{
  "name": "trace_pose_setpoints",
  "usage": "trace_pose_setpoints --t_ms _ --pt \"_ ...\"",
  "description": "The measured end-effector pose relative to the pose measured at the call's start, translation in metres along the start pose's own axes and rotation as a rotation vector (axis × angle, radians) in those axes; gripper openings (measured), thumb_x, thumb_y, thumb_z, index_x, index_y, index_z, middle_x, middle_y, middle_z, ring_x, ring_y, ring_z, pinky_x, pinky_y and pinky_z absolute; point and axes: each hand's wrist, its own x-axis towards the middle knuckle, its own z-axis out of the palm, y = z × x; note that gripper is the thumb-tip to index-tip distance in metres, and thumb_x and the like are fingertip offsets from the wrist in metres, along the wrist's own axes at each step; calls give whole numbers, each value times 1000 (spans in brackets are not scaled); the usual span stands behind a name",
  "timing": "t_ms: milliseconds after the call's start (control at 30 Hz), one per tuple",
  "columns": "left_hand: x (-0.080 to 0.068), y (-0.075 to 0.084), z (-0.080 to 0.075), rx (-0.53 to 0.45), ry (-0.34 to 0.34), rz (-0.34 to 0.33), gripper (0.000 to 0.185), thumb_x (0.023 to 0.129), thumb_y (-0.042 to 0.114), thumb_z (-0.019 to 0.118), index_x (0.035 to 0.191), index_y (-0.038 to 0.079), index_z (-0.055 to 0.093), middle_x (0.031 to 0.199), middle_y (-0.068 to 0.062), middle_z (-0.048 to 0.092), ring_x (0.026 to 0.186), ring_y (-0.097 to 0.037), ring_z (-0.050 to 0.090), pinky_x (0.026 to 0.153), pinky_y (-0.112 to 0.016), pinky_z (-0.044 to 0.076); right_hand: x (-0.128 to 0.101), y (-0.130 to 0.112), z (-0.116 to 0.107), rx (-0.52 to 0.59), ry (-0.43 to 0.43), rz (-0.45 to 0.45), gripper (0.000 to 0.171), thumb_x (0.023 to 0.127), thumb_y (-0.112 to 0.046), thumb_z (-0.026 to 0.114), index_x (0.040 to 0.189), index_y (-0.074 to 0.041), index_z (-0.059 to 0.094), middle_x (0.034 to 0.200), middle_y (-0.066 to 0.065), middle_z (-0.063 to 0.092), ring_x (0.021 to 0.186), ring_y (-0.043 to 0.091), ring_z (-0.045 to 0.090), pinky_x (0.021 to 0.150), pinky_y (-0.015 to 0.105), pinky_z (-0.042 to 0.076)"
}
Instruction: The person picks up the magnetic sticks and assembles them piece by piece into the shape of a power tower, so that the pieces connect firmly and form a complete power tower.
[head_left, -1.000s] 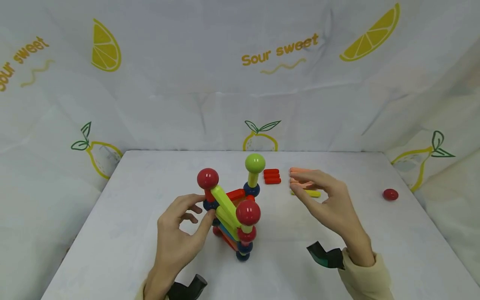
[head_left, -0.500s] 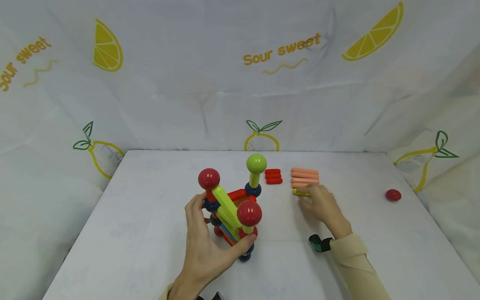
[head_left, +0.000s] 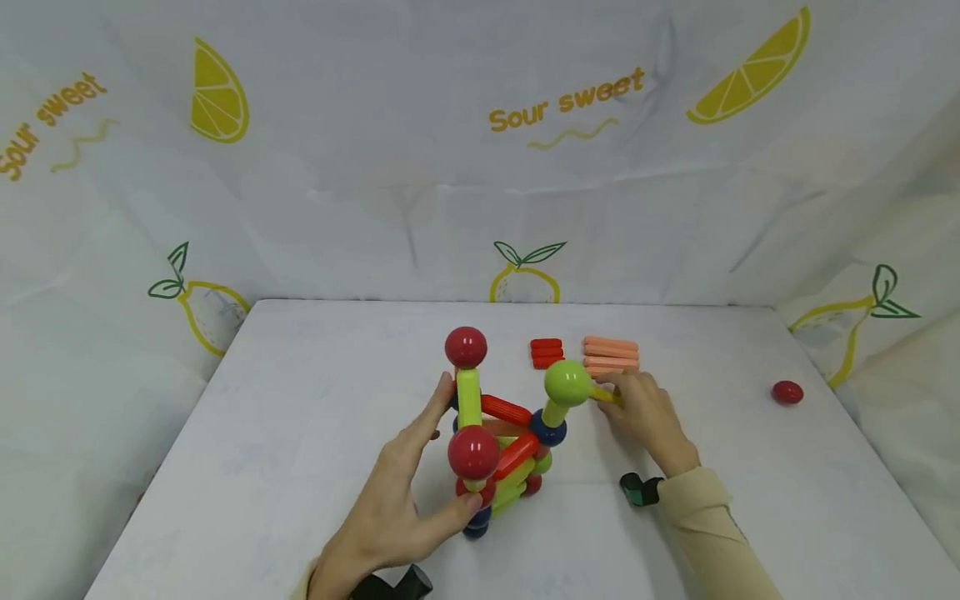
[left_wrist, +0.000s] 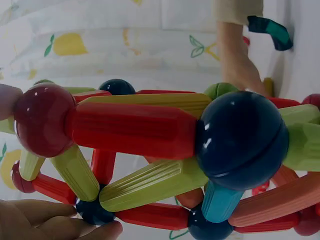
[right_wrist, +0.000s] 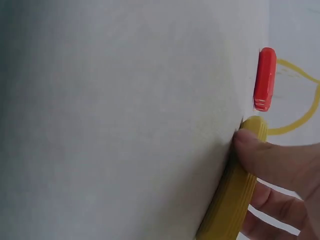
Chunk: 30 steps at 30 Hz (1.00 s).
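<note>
Hands: left (head_left: 405, 508) grips structure (head_left: 502, 433) | right (head_left: 641, 412) pinches yellow stick (right_wrist: 235, 195), apparently lying crosswise

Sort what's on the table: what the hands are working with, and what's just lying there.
In hand:
- rod-and-ball structure of coloured plastic, gripped by left hand
- yellow ribbed plastic rod, pinched by right hand

Lying about:
- short red rods
- peach rods
- red half-ball

Yellow ribbed stick (right_wrist: 235, 195) pinched, ball-and-stick structure (head_left: 502, 442) upright

glossy plastic balls (head_left: 473, 452), ribbed yellow rod (right_wrist: 235, 192)
</note>
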Motion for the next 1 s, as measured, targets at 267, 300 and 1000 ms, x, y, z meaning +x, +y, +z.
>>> trace_pose_setpoints --t_ms 267,300,1000 --pt "3 2 8 -40 8 28 103 79 24 86 162 15 25 164 -6 38 150 -28 43 108 -59 45 -7 -31 -38 248 107 -181 30 92 2 69 122 5 69 106 23 73 91 35 70 79 49 61" --pt "4 2 8 -42 16 41 102 79 23 87 161 14 28 163 -7 40 149 -29 44 107 -58 46 -10 -41 -48 283 154 -210 31 92 1 71 123 4 69 106 22 74 90 33 71 80 44 62" --pt "2 -1 0 -82 -13 -32 42 89 7 75 126 22 64 118 5 76 106 -9 72 94 -35 59 -65 -180 -127 700 243 -772 38 77 2 84 111 -11 76 95 -2 79 85 7 72 82 21 53"
